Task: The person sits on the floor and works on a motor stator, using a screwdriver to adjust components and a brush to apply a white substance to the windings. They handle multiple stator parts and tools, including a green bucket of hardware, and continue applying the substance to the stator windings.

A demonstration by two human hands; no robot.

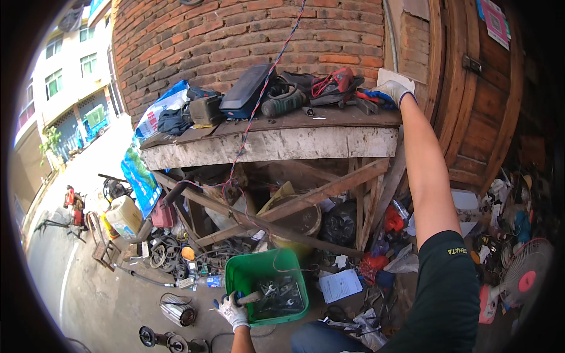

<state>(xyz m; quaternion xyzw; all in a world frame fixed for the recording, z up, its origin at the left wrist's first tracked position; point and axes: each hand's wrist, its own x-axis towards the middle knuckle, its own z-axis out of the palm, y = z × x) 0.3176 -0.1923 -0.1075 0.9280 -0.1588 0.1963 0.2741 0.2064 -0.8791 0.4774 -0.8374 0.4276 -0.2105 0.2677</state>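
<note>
My left hand point(234, 312), in a white glove, is closed around a dull grey cylindrical tool point(252, 297) at the left rim of a green plastic bin point(265, 265). Dark metal tools point(281, 293), including wrenches, lie inside the bin. My gloved right hand point(391, 93) reaches up to the right end of the cluttered wooden bench point(268, 141), touching tools with red and blue handles point(372, 96); its fingertips are hidden, so its grip is unclear. To its left lie a black-and-red bundle point(335, 88), a dark green power tool point(279, 103) and a dark blue case point(247, 91).
A brick wall point(247, 29) backs the bench, with a hanging cable and wooden doors point(488, 106) at right. A pink fan point(518, 276), jerrycan point(123, 217), metal cylinder point(176, 309), scattered scrap and paper point(340, 285) crowd the ground. A road point(47, 253) runs left.
</note>
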